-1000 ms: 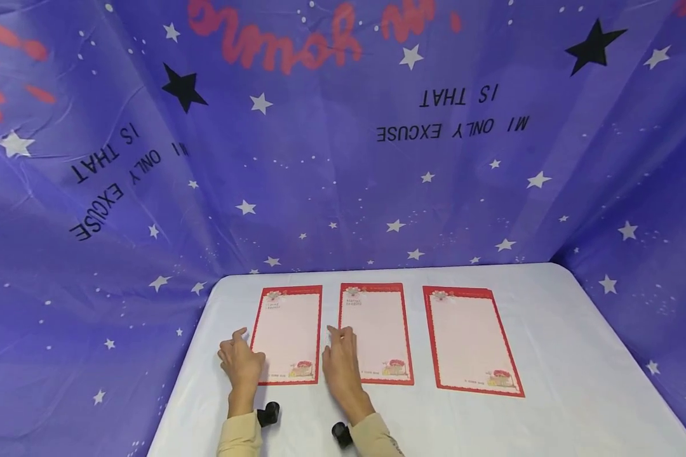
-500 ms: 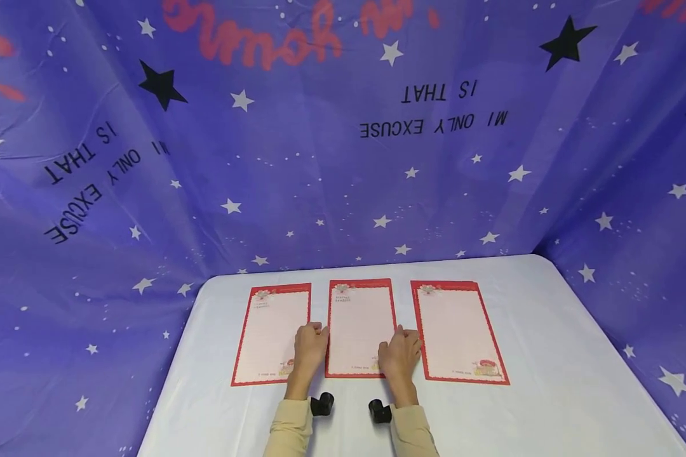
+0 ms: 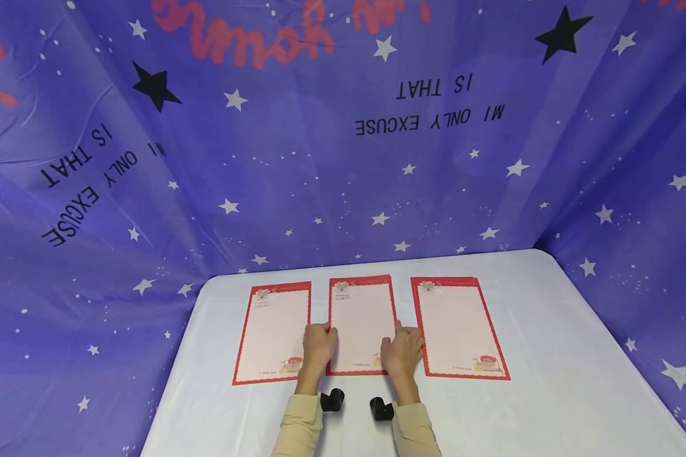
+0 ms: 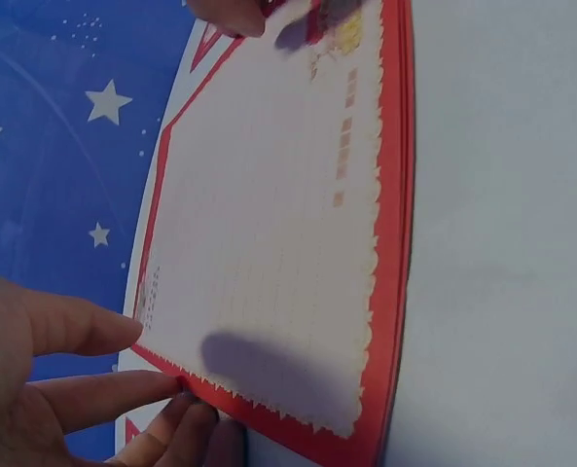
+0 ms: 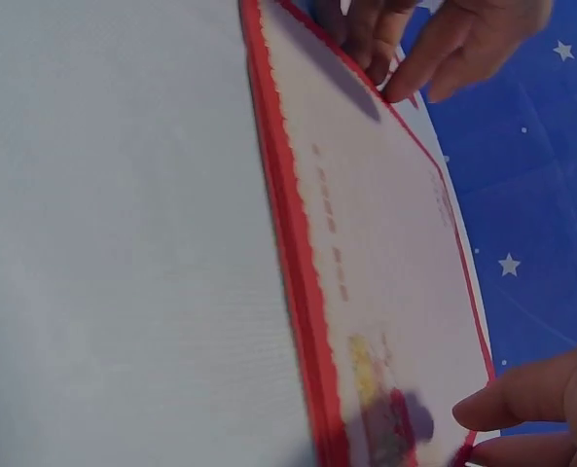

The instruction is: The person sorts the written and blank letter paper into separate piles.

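Left hand and right hand have shifted rightward over the past second, from flanking the left paper to flanking the middle paper. Nearest are beige sleeves with black devices beside the wrists; beyond them both hands are loose, fingertips at opposite long edges of the middle paper, a red-bordered layered stack. It lies on the white-covered bench between the left paper and right paper, with purple star-printed cloth behind.
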Motion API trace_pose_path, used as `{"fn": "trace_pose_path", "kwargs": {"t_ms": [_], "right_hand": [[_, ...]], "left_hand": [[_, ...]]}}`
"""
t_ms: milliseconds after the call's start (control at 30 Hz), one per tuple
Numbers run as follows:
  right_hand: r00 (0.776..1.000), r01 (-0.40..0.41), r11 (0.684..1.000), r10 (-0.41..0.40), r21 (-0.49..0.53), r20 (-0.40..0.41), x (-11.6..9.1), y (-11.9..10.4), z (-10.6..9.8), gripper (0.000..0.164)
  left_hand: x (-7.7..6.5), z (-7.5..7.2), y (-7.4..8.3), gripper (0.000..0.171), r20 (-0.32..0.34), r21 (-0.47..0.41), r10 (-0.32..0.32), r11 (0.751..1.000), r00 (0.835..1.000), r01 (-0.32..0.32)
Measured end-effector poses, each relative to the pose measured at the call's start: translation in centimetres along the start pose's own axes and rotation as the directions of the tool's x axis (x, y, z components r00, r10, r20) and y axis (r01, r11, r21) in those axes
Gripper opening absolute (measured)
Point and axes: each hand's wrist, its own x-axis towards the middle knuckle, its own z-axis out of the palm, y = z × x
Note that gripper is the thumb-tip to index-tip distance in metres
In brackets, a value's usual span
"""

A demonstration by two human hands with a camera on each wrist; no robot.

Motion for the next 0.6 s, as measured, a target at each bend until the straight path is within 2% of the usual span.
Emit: {"fn": "trace_pose_path", "kwargs": {"t_ms": [100,200,367,533,600], "right_hand": [[1.0,0.017,1.0,-0.018,-0.008,-0.02,-0.3,0.0,0.1,0.053],[0.997,0.049,0.999,-0.047,0.018,-0.065,-0.3,0.0,0.3,0.05],[0.988,0.129,0.977,-0.112,0.167,-0.106,-0.2,0.0,0.2,0.043],[0.98,0.183,0.948,-0.155,0.259,-0.123,-0.2,-0.5,0.0,0.039],[0.983,0.168,0.943,-0.14,0.288,-0.118,-0.3,-0.9,-0.3,0.04]], "left_hand": [[-0.4,0.2,0.1,0.017,-0.004,0.026,0.033,0.999,0.999,-0.033],[-0.6,0.4,0.2,0.021,0.0,0.039,0.023,0.999,1.0,-0.023],[-0.3,0.4,0.2,0.039,-0.015,0.01,-0.076,0.997,0.997,0.076],[0.1,-0.2,0.3,0.037,0.026,-0.129,-0.111,0.985,0.994,0.113],[0.1,-0.7,0.2,0.04,0.073,-0.212,-0.145,0.964,0.987,0.158]]}}
